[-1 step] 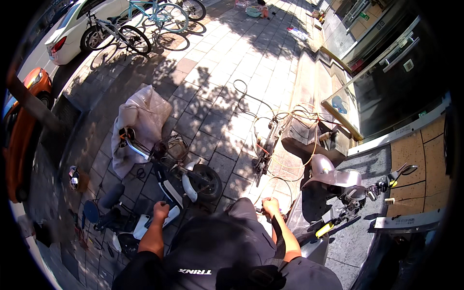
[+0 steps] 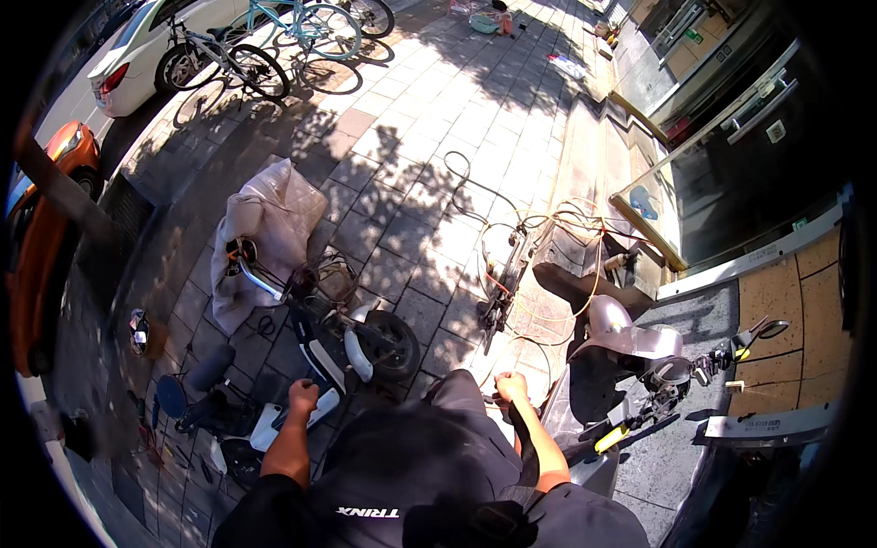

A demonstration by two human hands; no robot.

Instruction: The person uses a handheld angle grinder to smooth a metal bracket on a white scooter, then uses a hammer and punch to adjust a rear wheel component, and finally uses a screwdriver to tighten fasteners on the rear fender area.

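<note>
My left hand (image 2: 303, 395) is closed in a fist over the white and black body of an electric scooter (image 2: 322, 365) that lies tipped on the paving. Whatever its fingers hold, if anything, is hidden. Beside my right knee, my right hand (image 2: 511, 386) is curled closed as well, and I cannot make out anything in it. The scooter's front wheel (image 2: 391, 345) points toward the middle, and its handlebar (image 2: 260, 279) reaches a pale quilted cover (image 2: 274, 205). A second scooter, grey with a silver front (image 2: 644, 340), stands close to my right.
Several hoses and cables (image 2: 598, 265) tangle beside stone steps (image 2: 585, 164) on the right, around a dark metal frame (image 2: 502, 292). Small tools (image 2: 169, 457) lie at the lower left, near a small box (image 2: 153, 338). Bicycles (image 2: 260, 68) and parked cars (image 2: 55, 247) line the left.
</note>
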